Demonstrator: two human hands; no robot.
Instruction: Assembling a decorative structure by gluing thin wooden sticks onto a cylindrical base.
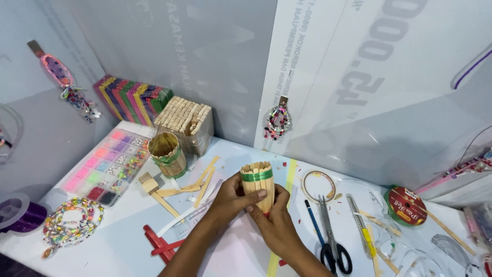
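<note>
We held the stick cup [258,185] upright above the white table [123,241], between our hands. Our left hand [231,200] and right hand [275,225] were both clasped around it, near the scissors [330,233].

Stick cup's [258,184] base, behind both hands' fingers [255,195].

On the counter [128,231], a stick cup [258,185] stands mid-counter between both hands [256,210], a second stick cup [168,154] behind-left, a bead organizer [105,166] along the left edge, and scissors [330,236] toward the right near edge.
</note>
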